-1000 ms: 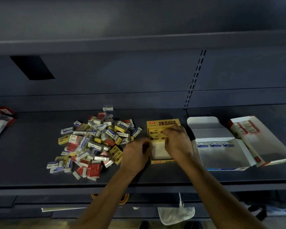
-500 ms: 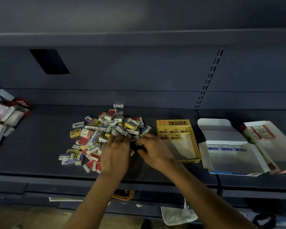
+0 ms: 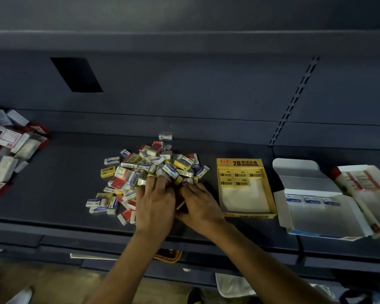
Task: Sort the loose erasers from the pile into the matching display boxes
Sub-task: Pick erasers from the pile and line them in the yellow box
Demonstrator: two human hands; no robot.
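A pile of loose erasers (image 3: 149, 170) in yellow, blue-white and red wrappers lies mid-shelf. My left hand (image 3: 155, 201) rests palm down on the pile's near right part, fingers straight. My right hand (image 3: 199, 205) sits beside it at the pile's right edge, fingers curled toward the left hand. A sliver of yellow shows between the hands; I cannot tell if it is held. To the right stands the yellow display box (image 3: 246, 208) with several yellow erasers at its back. Further right, the white-blue box (image 3: 316, 216) holds three blue erasers, and the red box (image 3: 364, 185) is blurred.
A heap of red and white packets (image 3: 9, 154) lies at the shelf's far left. The shelf's front edge (image 3: 75, 227) runs just below my wrists. A slotted upright (image 3: 294, 102) divides the back panel. A white cloth (image 3: 233, 284) lies on the floor below.
Both hands left the yellow box and moved left onto the pile. The view has shifted left, so the boxes now sit further right.
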